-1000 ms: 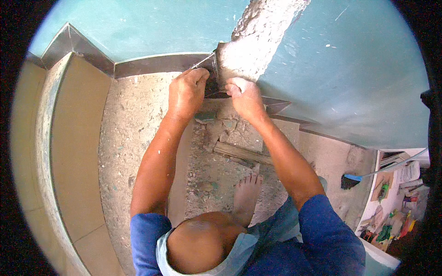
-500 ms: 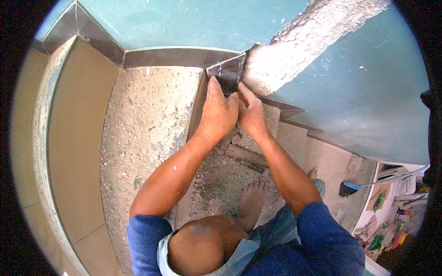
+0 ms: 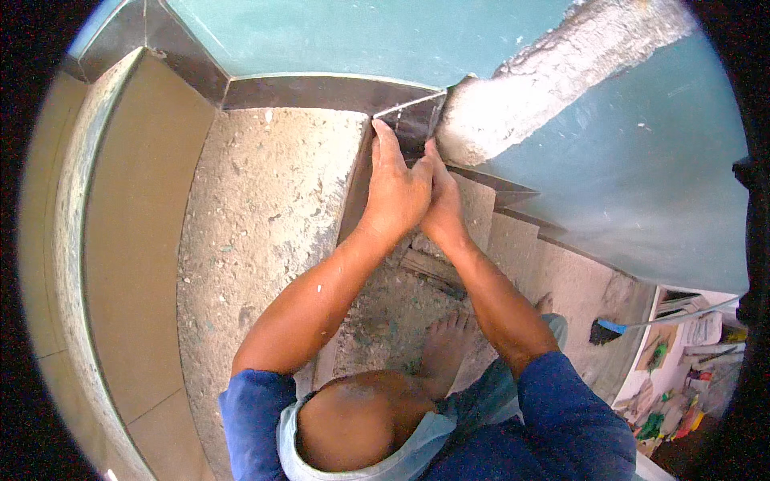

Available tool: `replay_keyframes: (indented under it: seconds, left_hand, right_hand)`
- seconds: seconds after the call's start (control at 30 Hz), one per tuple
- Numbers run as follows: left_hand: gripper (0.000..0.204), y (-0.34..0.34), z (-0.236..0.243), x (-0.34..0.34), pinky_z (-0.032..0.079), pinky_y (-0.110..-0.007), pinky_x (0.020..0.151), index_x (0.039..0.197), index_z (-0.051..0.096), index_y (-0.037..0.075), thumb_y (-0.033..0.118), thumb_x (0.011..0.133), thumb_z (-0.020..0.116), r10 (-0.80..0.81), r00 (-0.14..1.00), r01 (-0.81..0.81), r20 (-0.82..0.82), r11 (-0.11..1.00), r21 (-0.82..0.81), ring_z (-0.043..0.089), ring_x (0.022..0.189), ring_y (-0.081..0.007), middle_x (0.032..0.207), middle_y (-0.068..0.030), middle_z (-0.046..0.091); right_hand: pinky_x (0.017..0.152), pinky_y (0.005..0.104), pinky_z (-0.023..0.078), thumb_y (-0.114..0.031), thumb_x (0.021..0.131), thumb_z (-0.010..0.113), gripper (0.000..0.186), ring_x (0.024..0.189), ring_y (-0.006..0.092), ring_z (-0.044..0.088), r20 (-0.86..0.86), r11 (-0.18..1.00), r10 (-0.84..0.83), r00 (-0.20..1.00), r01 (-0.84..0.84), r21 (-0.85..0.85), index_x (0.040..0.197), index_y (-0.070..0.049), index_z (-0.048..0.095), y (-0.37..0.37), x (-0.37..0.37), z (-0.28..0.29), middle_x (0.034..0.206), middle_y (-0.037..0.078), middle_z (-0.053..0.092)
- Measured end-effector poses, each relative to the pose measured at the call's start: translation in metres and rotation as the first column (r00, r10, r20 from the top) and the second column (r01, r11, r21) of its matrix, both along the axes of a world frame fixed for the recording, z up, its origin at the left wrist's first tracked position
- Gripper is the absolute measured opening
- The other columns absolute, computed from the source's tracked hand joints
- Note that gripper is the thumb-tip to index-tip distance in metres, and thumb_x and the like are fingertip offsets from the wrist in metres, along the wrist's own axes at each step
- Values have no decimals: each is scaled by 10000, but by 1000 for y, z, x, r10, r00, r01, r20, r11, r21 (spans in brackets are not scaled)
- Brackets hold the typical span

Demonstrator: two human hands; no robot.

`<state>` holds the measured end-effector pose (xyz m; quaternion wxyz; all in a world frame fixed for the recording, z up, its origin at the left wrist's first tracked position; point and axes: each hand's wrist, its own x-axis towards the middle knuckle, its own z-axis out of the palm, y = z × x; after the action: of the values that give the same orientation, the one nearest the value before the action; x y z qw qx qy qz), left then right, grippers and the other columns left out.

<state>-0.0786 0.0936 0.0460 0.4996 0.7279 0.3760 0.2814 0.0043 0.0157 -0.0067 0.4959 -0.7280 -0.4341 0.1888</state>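
Note:
A dark, glossy cut tile piece (image 3: 411, 122) stands against the blue wall, at the end of the dark skirting strip and beside the rough concrete step. My left hand (image 3: 397, 192) grips its left edge, fingers reaching up along the side by the step. On its right edge, next to the chipped plaster, my right hand (image 3: 443, 207) presses with its fingertips. The two hands touch each other below the tile and cover its lower part.
The concrete step (image 3: 265, 208) lies left of my arms, beyond it a tan tiled step (image 3: 136, 240). A white plaster band (image 3: 545, 88) crosses the wall. Broken debris (image 3: 433, 268) lies below my hands. A blue-headed brush (image 3: 609, 327) and assorted clutter (image 3: 670, 409) are at right.
The whole view has shifted slightly. My left fingers have moved toward the tile's left edge, and my right hand has drawn in against the left. The tile keeps its place.

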Motion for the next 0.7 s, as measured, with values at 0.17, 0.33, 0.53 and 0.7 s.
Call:
replay_keyframes:
  seconds: [0.17,0.33,0.53,0.7]
  left_hand:
    - [986,0,-2,2,427,-412,1103,1569,35,-113,246,909,674,44,988,-38,-150,999,39,499,1332,-409,1496,-346,379]
    - [1022,11,-5,-7,278,-425,1204,1573,4,-91,207,883,695,-69,993,65,-100,997,-48,286,1462,-497,1551,-385,254]
    - [997,14,-4,-16,251,-381,1213,1585,-13,-65,201,903,664,-143,981,135,-128,988,-75,269,1502,-414,1586,-354,253]
    - [828,16,11,-22,385,-349,1112,1626,149,44,148,952,617,-94,982,80,-165,993,-89,471,1371,-265,1537,-182,458]
  right_hand:
    - [1033,388,469,-56,889,687,822,1236,311,600,-33,999,15,999,-16,-34,1573,55,244,2,4,-1,1301,235,626]
    - [1039,418,474,-149,902,694,717,1244,352,603,45,960,162,986,-147,-237,1530,-11,377,-24,16,9,1404,264,568]
    - [918,500,521,-317,888,717,475,1053,412,654,224,845,387,894,-246,-476,1240,-12,626,-121,-21,-13,1116,234,678]
    - [865,514,536,-324,844,744,456,948,419,673,305,798,449,840,-223,-560,1189,-42,645,-119,-26,-47,1041,200,694]
